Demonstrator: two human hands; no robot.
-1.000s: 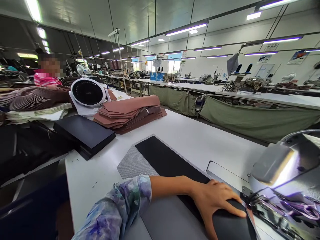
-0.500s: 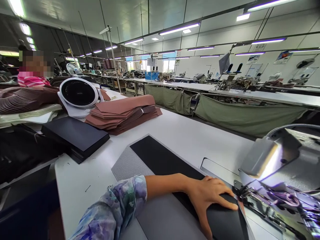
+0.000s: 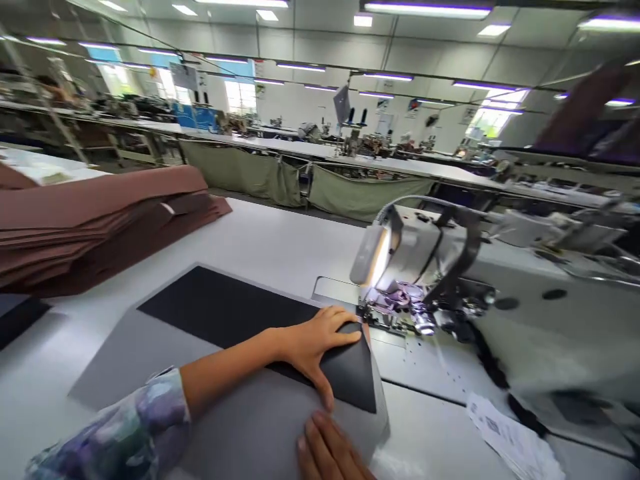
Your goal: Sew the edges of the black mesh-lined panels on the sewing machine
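Note:
My left hand [image 3: 320, 347] lies with fingers spread on a black strip [image 3: 215, 307], its fingertips close to the presser foot of a sewing machine [image 3: 415, 247]. The strip rests on a larger grey sheet [image 3: 235, 427] that covers the white table. At the lower edge of the view my right hand [image 3: 333, 450] lies fairly flat on the grey sheet, fingers extended, just below my left thumb. The rest of my right hand is cut off by the frame. A lit lamp [image 3: 379, 257] on the machine shines on the needle area.
A pile of brown cut pieces [image 3: 100, 220] lies at the left of the white table [image 3: 280, 233]. The edge of a dark stack [image 3: 20, 317] shows below it. Printed paper labels [image 3: 510, 433] lie at the lower right. Beyond stands another long worktable [image 3: 260, 141] with green cloth hanging.
The view has turned right, bringing more of the sewing machine and the paper labels into sight. My right hand has come into view. My left hand stays spread on the black strip.

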